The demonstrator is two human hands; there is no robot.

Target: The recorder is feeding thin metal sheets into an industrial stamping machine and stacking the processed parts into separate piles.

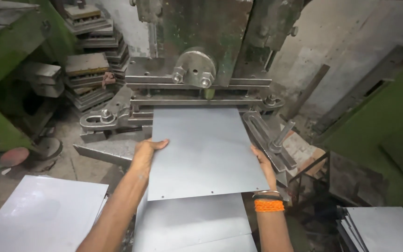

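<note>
The left hand [149,148] and right hand [263,161] are holding 1 metal sheet [206,154] by its 2 side edges at the press machine [197,70]; 2 sheet stacks [43,214] are lying aside.

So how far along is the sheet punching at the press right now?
Small holes already run along the near edge of the metal sheet. Both the left hand and right hand grip its sides, its far edge under the press. Stacks of sheets lie left and right; which are finished I cannot tell.
</note>
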